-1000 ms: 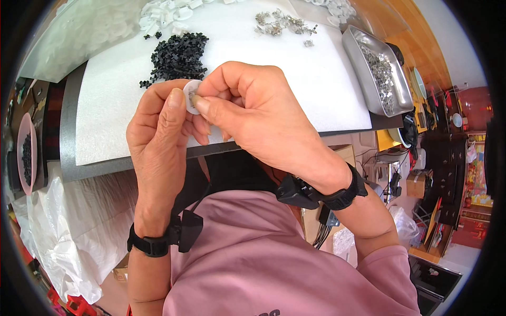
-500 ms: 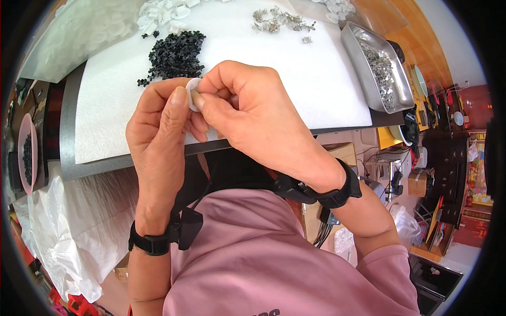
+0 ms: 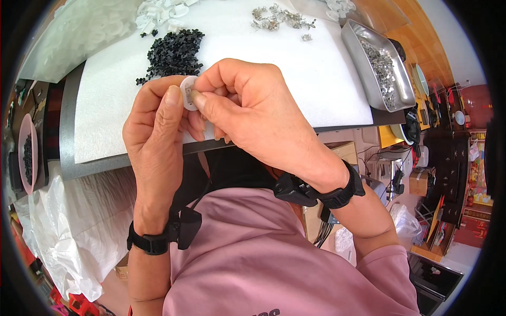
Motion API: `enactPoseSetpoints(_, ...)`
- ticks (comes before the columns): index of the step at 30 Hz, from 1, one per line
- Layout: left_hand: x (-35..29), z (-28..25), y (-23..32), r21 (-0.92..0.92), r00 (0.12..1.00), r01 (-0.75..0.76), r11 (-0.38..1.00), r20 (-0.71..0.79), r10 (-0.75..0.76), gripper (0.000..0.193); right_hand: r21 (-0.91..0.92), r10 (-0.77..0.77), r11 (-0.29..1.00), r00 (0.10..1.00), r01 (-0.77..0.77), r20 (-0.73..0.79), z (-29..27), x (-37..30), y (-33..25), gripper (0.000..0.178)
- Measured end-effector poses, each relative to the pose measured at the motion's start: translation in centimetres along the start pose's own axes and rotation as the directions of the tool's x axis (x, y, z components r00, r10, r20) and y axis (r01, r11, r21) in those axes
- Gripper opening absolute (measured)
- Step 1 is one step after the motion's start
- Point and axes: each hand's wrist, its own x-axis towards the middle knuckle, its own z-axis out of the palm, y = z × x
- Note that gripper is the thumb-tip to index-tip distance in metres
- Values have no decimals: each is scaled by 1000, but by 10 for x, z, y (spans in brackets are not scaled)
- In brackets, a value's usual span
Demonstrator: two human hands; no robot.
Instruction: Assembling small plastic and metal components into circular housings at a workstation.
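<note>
Between my two hands is a small round white plastic piece (image 3: 187,94), tilted on edge, with small slots or details on its face. My left hand (image 3: 158,113) pinches it between thumb and fingers from the left. My right hand (image 3: 247,102) is closed too, its thumb tip pressed against the face of the piece; whether a small part lies under that thumb is hidden. Just beyond my hands lies a heap of small black plastic parts (image 3: 174,52) on the white foam sheet (image 3: 295,79).
Small metal clips (image 3: 282,20) lie loose at the far middle. A metal tray (image 3: 363,73) of metal parts stands at the right. White plastic pieces (image 3: 158,13) are piled far left, beside a large clear bag (image 3: 79,39). A pink bowl (image 3: 34,158) with black parts sits at the left edge.
My hands have shifted slightly left with the round white piece. It has turned so that more of its face shows. My right thumb still presses on it.
</note>
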Motion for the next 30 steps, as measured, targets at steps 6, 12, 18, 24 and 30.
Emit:
enactPoseSetpoints(6,0,-1,0,-22,1000,13,1000,8,-13,23,46,-5,999,1000,5,0,1,-1,1,10)
enactPoseSetpoints(12,0,3,1,-13,1000,6,1000,1,-6,22,39,9,999,1000,-8,-6,1,0,2,10)
enactPoseSetpoints(18,-1,1,0,12,1000,0,1000,-23,0,21,-4,-6,1000,1000,6,-13,3,0,0,10)
enactPoseSetpoints(24,-2,1,0,8,1000,-7,1000,-18,7,22,37,6,999,1000,-6,-2,3,-1,2,10)
enactPoseSetpoints(30,-1,3,0,11,1000,-11,1000,-17,11,22,62,-9,998,1000,9,-6,2,-1,1,10)
